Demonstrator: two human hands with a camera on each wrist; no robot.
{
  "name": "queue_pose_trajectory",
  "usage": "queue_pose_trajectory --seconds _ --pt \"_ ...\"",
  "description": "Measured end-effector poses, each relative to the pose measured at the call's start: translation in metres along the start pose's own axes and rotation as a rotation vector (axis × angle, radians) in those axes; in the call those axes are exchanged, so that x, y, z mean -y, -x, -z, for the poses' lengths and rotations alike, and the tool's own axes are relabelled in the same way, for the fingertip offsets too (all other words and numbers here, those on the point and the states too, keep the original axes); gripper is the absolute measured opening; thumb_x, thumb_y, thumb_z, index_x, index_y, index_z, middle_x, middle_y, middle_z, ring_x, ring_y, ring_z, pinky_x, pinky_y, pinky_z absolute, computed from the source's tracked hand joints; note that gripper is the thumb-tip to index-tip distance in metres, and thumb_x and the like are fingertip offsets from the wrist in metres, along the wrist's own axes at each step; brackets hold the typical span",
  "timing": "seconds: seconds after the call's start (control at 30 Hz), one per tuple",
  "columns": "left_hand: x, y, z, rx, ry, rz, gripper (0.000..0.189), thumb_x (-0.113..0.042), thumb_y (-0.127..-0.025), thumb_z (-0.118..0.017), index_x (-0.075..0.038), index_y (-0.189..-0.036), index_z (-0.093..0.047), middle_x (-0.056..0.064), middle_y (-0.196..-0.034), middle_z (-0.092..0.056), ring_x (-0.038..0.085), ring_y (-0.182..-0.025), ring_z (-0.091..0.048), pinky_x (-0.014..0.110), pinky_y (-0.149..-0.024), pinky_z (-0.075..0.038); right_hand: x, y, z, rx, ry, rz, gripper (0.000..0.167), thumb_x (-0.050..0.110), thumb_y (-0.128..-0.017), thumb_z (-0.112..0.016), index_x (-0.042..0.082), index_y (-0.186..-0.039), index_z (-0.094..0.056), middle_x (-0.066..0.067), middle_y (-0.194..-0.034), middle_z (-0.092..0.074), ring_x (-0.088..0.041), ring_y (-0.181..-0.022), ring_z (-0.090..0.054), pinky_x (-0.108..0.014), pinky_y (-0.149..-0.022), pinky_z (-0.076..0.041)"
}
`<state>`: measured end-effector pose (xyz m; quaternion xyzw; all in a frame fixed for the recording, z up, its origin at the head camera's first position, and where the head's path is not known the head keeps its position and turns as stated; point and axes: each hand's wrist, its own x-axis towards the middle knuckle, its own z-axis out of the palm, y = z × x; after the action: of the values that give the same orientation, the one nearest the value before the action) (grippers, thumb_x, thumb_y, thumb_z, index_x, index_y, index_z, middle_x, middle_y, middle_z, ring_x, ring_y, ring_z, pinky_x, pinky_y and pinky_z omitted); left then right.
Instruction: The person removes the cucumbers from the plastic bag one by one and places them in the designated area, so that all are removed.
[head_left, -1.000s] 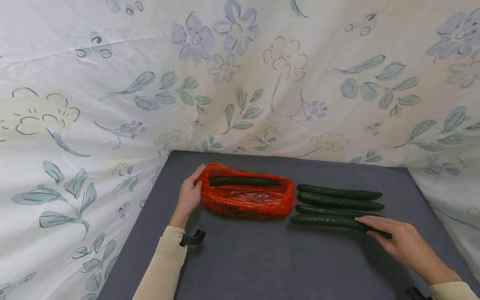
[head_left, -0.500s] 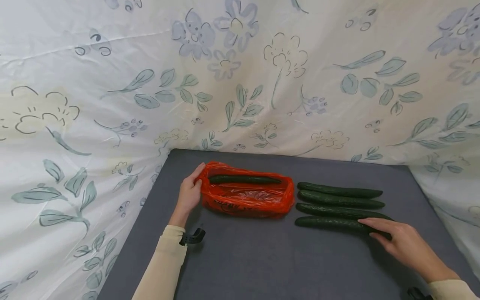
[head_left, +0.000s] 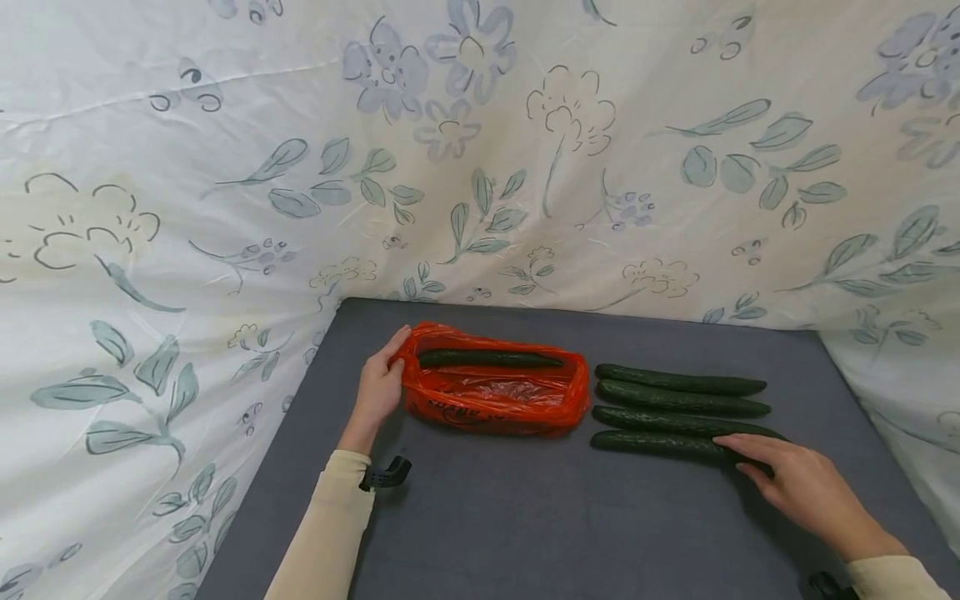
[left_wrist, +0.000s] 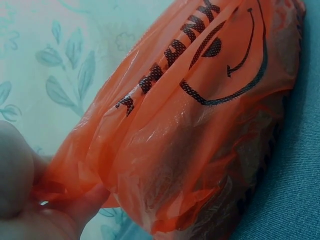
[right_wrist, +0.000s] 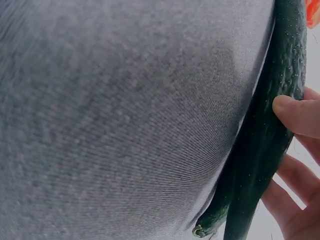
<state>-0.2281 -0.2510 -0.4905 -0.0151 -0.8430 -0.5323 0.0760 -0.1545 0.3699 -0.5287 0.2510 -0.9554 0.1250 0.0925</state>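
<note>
Your right hand (right_wrist: 295, 165) curls its thumb and fingers (right_wrist: 297, 112) round a dark green cucumber (right_wrist: 270, 135) lying on the grey cloth surface (right_wrist: 125, 115). Beyond your thumb, a scrap of orange bag (right_wrist: 312, 11) shows at the cucumber's far end.

Your right hand (head_left: 806, 492) covers the near cucumber's (head_left: 660, 444) right end at the head view's lower right. In the right wrist view the frame's bottom edge cuts that cucumber off, and the orange bag (left_wrist: 200, 125) runs past the left wrist frame's top.
</note>
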Motion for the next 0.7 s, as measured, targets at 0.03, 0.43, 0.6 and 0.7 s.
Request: queue_pose_trajectory --seconds 0.03,0.43,0.6,0.7 --pt "-0.0001 0.0003 0.0001 0.0 0.0 0.0 0.057 0.006 -0.111 -0.044 -0.01 -0.166 -0.047 0.003 -0.17 -0.043 0.024 -0.159 -0.032 0.05 -0.127 -0.03 0.0001 0.0003 -0.0004 0.002 0.005 -0.003 0.062 0.002 -0.075 -0.096 0.019 -0.132 -0.078 -0.011 -0.119 -0.078 -0.011 -0.068 -0.067 -0.028 -0.049 -0.038" --pt "-0.0008 0.0008 -0.0008 -0.004 -0.001 -0.007 0.057 0.006 -0.112 -0.045 -0.011 -0.166 -0.047 0.002 -0.17 -0.044 0.024 -0.159 -0.033 0.05 -0.127 -0.03 0.002 -0.0008 -0.0064 0.006 0.01 -0.043 0.053 0.004 -0.071 -0.098 0.011 -0.12 -0.081 -0.014 -0.116 -0.075 -0.031 -0.082 -0.073 -0.045 -0.056 -0.055" --pt "0.0014 -0.0002 -0.001 -0.006 -0.004 -0.012 0.056 0.006 -0.112 -0.044 -0.01 -0.166 -0.047 0.007 -0.17 -0.043 0.025 -0.159 -0.033 0.051 -0.127 -0.03 0.0019 -0.0021 -0.0076 0.013 0.029 -0.045 0.052 0.005 -0.069 -0.099 0.01 -0.118 -0.082 -0.014 -0.113 -0.073 -0.037 -0.093 -0.071 -0.052 -0.061 -0.058" --pt "0.0012 0.0 -0.001 -0.006 -0.003 -0.013 0.056 0.006 -0.111 -0.045 -0.009 -0.165 -0.047 0.009 -0.17 -0.043 0.025 -0.159 -0.033 0.051 -0.127 -0.03 0.0026 -0.0032 -0.0078 0.002 0.051 -0.036 0.053 0.006 -0.068 -0.101 0.01 -0.117 -0.082 -0.014 -0.111 -0.073 -0.039 -0.098 -0.069 -0.057 -0.066 -0.058"
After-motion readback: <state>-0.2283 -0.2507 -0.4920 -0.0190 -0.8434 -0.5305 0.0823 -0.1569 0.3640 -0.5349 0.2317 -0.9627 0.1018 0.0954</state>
